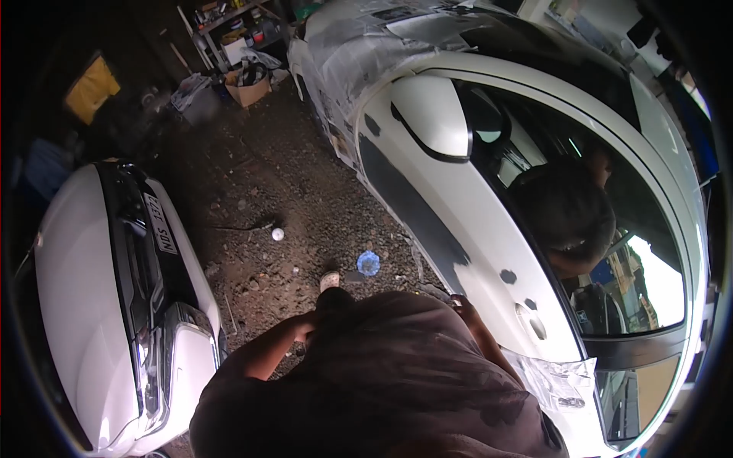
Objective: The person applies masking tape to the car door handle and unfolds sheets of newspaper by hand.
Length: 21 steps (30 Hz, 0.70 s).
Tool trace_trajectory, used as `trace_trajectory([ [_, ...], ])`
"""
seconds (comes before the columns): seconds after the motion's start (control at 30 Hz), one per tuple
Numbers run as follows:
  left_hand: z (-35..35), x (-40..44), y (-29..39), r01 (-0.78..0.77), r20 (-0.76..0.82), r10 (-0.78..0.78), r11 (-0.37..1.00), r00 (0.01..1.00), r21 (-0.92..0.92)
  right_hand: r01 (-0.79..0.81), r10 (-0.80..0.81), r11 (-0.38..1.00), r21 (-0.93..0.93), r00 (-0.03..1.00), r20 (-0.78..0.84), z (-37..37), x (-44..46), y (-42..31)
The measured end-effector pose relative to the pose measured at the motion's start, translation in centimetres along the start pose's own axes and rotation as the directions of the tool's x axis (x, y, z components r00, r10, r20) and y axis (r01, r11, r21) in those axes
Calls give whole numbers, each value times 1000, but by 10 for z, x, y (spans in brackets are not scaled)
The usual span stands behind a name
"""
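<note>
Beside the lower edge of a white car door (489, 229), my right hand (463, 307) is closed round something small and dark with a light spot, too small to name. Dark grey patches (427, 210) mark the door's paint, with smaller ones near the door handle (530, 321). My left hand (305, 327) is close to my body, near my dark-covered knee; its fingers are mostly hidden. My dark shirt (382, 366) fills the lower middle of the view.
A second white car (88, 305) stands at left. Masking sheets (359, 61) cover the near car's front. On the gravel floor (259, 175) lie a crumpled blue thing (368, 263) and a round white thing (278, 234). A cardboard box (248, 90) and shelf (229, 17) are behind.
</note>
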State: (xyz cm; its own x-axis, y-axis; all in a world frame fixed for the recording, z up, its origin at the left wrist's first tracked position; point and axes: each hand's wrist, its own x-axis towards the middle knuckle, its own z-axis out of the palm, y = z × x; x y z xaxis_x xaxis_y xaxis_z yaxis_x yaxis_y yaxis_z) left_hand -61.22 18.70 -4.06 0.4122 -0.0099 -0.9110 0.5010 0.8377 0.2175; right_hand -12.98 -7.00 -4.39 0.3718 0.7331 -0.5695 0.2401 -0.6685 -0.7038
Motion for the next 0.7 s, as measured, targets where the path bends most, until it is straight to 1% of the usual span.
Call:
trace_trajectory([
  [0.03,-3,-18,16,-10,-8,10,1000,1000,6,7,-8,999,41,1000,26,13,10,-26],
  [0.07,-5,-36,31,2,-81,22,957,996,290,14,-15,999,49,1000,21,26,22,-53],
  [0.1,-10,-52,49,40,-148,51,832,988,553,75,-86,990,120,992,92,41,36,-75],
  [0.13,-25,-48,68,42,-150,54,819,987,572,131,-162,971,198,976,148,56,50,-97],
  [0.17,-44,-38,89,-42,-119,234,583,965,811,186,-254,933,309,948,194,71,61,-124],
  [0.2,-62,-32,107,-90,-22,385,270,922,959,232,-348,878,419,911,224,86,69,-159],
  [0.23,-76,-32,122,-129,-56,605,258,794,957,241,-350,869,432,917,192,96,77,-202],
  [0.27,-90,-33,140,-171,-81,786,232,613,958,227,-303,920,318,929,212,106,85,-248],
  [0.3,-97,-43,168,-169,-52,786,196,616,966,203,-247,958,202,942,227,117,91,-290],
  [0.33,-94,-66,202,-305,-32,807,259,590,916,201,-246,953,226,949,197,132,96,-325],
  [0.37,-89,-87,231,-439,-19,826,319,563,840,267,-342,913,309,913,222,143,99,-356],
  [0.4,-87,-103,254,-443,7,824,297,566,846,331,-439,862,385,866,238,149,100,-388],
  [0.43,-85,-119,278,-606,122,836,280,535,745,340,-441,856,389,872,210,152,96,-422],
  [0.47,-83,-133,299,-743,230,842,264,489,615,378,-468,855,355,856,218,154,90,-455],
  [0.5,-80,-149,319,-743,259,832,244,490,623,413,-494,851,324,840,225,156,83,-479],
  [0.53,-78,-162,337,-794,376,815,159,441,587,419,-496,844,334,847,191,157,79,-495],
  [0.57,-77,-170,354,-839,486,784,78,385,539,467,-560,785,408,816,144,158,76,-509],
  [0.6,-79,-173,370,-839,512,768,61,385,540,515,-621,715,473,778,92,158,75,-522],
  [0.63,-80,-173,386,-871,569,748,25,342,490,526,-621,708,472,781,61,154,73,-532],
  [0.67,-78,-172,400,-901,619,728,-2,296,433,504,-598,718,479,800,54,147,70,-538],
  [0.7,-72,-174,413,-905,636,716,-11,289,425,482,-574,731,483,817,53,140,69,-542],
])
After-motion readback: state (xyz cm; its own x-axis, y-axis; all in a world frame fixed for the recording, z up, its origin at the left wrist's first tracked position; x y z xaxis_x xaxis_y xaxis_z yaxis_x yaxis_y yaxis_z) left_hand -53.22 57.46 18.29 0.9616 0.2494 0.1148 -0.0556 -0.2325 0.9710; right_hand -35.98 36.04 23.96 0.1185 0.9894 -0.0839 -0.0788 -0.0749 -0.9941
